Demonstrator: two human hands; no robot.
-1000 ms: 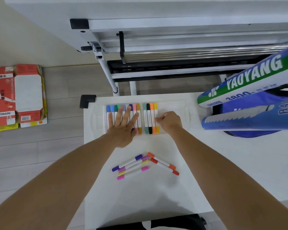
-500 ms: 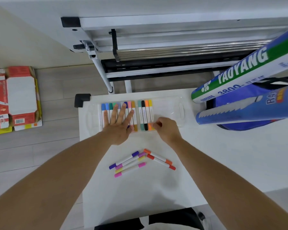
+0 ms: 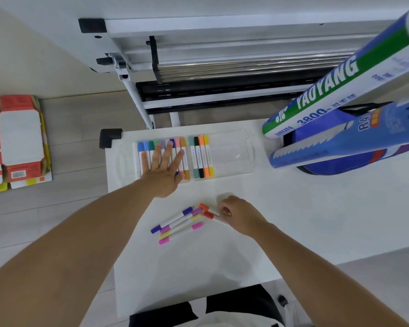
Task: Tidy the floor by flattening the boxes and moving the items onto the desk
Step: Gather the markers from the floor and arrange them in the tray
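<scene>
A clear plastic marker case lies on the white desk, holding a row of coloured markers. My left hand lies flat with fingers spread on the left markers in the case. Several loose markers with blue, purple, yellow and pink caps lie on the desk nearer me. My right hand is curled over the ends of two loose markers, an orange-capped marker and a red-capped marker; I cannot tell whether it grips them. Flattened red and white boxes lie on the floor at left.
Two long tubes, a green and white one and a blue one, lean over a blue bag at the desk's right. A white metal frame stands behind the desk. A black corner guard caps the desk's far left corner.
My right hand left the case and came back toward me onto the orange and red loose markers. My left hand stayed flat on the markers in the case.
</scene>
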